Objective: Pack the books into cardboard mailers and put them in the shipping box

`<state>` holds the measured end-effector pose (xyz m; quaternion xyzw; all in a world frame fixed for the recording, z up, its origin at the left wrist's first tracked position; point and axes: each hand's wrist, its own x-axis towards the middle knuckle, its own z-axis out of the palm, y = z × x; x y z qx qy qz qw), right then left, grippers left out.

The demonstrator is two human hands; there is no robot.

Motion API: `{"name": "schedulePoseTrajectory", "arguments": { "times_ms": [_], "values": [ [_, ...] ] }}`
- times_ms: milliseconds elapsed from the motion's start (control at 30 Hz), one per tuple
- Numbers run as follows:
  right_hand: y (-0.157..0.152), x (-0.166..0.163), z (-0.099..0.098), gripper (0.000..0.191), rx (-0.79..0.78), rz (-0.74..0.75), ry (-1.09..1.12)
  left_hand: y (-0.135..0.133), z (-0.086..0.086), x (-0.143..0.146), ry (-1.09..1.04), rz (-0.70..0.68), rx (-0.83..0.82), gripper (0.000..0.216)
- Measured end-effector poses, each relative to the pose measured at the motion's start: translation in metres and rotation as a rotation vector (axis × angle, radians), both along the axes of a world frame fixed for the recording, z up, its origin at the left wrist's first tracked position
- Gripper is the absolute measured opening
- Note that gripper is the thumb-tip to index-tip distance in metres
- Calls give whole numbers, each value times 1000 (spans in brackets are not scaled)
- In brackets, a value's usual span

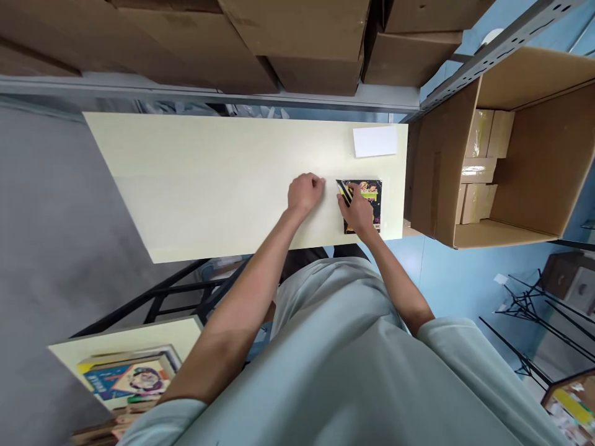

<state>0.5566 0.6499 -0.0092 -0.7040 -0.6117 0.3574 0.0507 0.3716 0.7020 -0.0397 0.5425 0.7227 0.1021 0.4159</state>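
Note:
A small black packet with bright cartoon print [369, 195] lies on the pale yellow table [209, 179] near its right end. My right hand [357, 212] rests on the packet's left part, fingers curled over its edge. My left hand [304, 192] sits on the bare tabletop just left of the packet, curled into a loose fist; whether it pinches anything is hidden.
A white card [374, 141] lies at the table's far right corner. An open cardboard box [506, 155] with wrapped packs stands right of the table. Cardboard boxes [302, 37] fill the shelf behind. Colourful books [130, 378] lie on a low table at lower left.

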Motion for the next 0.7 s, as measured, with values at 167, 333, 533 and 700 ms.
{"name": "schedulePoseTrajectory", "arguments": {
  "times_ms": [167, 333, 533, 700],
  "values": [
    [24, -7, -9, 37, 44, 8, -41, 22, -28, -4, -42, 40, -27, 27],
    [31, -7, -12, 31, 39, 38, -43, 22, -26, 0, -32, 50, -83, 29],
    [25, 26, -1, 36, 115, -92, 9, 17, -5, 5, -20, 32, -122, 16],
    [13, 84, 10, 37, 162, -315, -168, -24, 14, 28, -132, -23, 45, 14]
  ]
}}
